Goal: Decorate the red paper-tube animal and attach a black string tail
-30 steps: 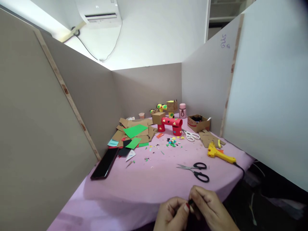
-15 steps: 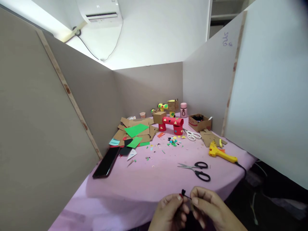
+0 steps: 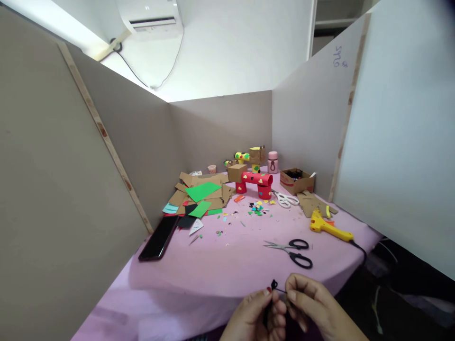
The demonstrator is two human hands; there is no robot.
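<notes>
A tiny black scrap (image 3: 274, 285), thin and curled like cut paper, stands out at the near edge of the worktop (image 3: 220, 265), which is covered in a smooth pink cloth. The left hand (image 3: 254, 315) has its grip closed on the scrap, thumb and forefinger pinching it from the left, while the right hand (image 3: 314, 308) pinches in from the right, its fingertips meeting the same piece; how much of the scrap lies inside either grip is hidden. Just beyond the hands lie black-handled scissors (image 3: 291, 251) with bare metal blades, shut. To their right rests a yellow plastic glue gun (image 3: 329, 227) with a dark cord. Farther back stands a red paper-tube figure (image 3: 256, 182) dotted with small hearts, amid loose coloured confetti (image 3: 256, 208). A heap of flat brown cardboard and green paper sheets (image 3: 201, 194) sits at the left, with a glossy black phone (image 3: 159, 238) near it. White-handled scissors (image 3: 284, 199) lie beside a small cardboard box (image 3: 296, 180).
</notes>
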